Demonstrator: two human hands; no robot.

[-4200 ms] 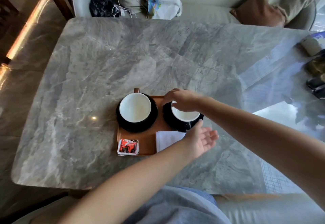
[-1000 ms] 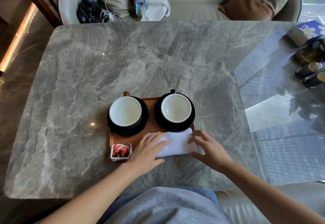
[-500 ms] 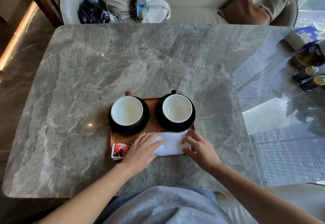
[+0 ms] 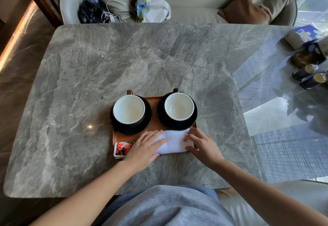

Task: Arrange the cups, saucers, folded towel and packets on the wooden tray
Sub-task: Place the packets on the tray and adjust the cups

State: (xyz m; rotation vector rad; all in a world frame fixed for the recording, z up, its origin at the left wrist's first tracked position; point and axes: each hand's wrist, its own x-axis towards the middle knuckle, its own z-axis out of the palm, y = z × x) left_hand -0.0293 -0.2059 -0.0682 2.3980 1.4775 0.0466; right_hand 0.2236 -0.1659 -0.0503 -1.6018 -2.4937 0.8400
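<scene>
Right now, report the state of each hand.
Left hand: open, fingers flat on the folded towel.
Right hand: open, fingers touching the towel's right end.

A sitting room, home or hotel: marble table [image 4: 124, 57], cream sofa [image 4: 195, 15] with cushions [image 4: 245, 11], bags [image 4: 154, 7] and cable [image 4: 113, 11], cups [image 4: 129, 109] on a tray [image 4: 120, 136].

A grey marble table [image 4: 124, 57] bears the wooden tray [image 4: 154, 101], bottles [image 4: 313, 80] far right.
</scene>
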